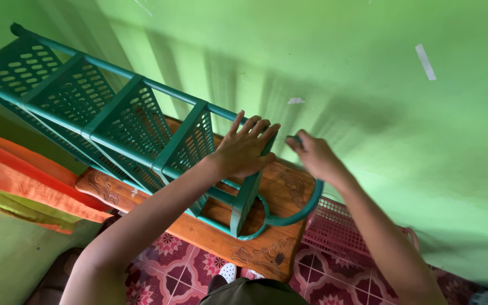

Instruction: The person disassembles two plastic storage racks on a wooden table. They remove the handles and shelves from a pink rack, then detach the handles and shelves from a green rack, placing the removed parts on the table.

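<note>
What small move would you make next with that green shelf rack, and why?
Probably steady the green plastic rack before anything else. It lies tipped on the carved wooden table, overhanging its edge. The left hand lies flat on its top end, and the right hand only pinches the curved handle, blurred, so a firmer right grip seems wise.

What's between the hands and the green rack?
Nothing visible. The left hand already rests on the rack at its top shelf, and the right hand is at the rack's top rail by the wall, though blurred.
</note>
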